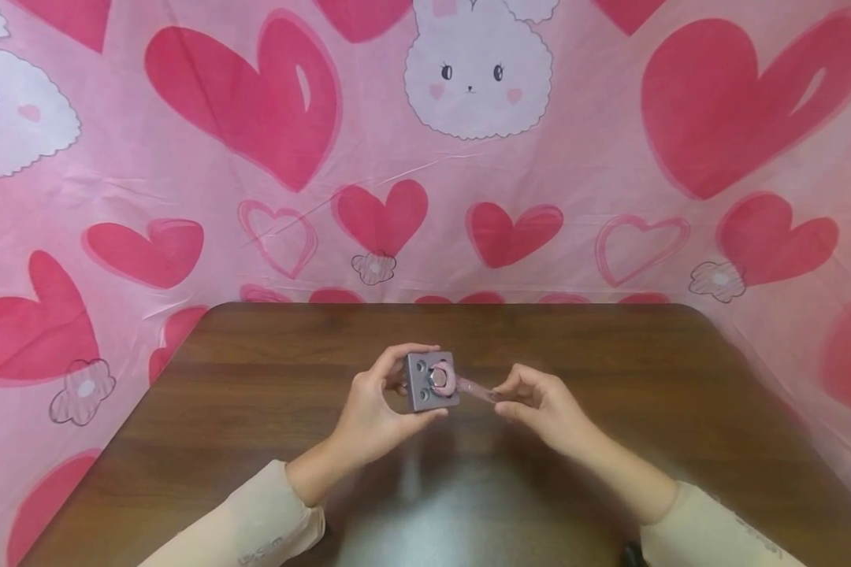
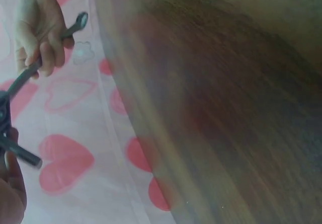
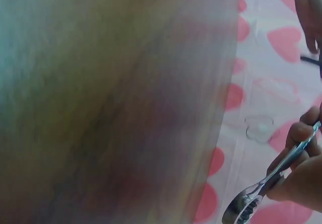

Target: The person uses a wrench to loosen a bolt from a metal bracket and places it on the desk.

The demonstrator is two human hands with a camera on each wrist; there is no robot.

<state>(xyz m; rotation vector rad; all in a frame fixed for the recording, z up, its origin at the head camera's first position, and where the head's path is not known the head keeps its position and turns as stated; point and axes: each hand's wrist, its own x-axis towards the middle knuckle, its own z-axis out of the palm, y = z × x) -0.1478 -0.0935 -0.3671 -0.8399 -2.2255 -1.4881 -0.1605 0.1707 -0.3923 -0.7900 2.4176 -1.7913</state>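
My left hand [image 1: 376, 409] grips a grey metal block [image 1: 418, 384] by its upper and lower edges, between fingers and thumb. Several round holes show in its face, with a hex bolt head [image 1: 438, 379] in the middle. A bolt shank [image 2: 22, 152] juts from the block's other side in the left wrist view. One end of a wrench [image 1: 477, 389] sits at the bolt head; whether that end is a ring or a fork I cannot tell. My right hand [image 1: 549, 409] pinches the handle. The wrench's free ring end [image 3: 244, 206] appears in the right wrist view.
Both hands are held above a brown wooden table [image 1: 255, 441]. Behind its far edge hangs a pink cloth [image 1: 397, 157] with hearts and rabbit faces. A small dark object [image 1: 633, 554] shows beside the right sleeve at the near edge.
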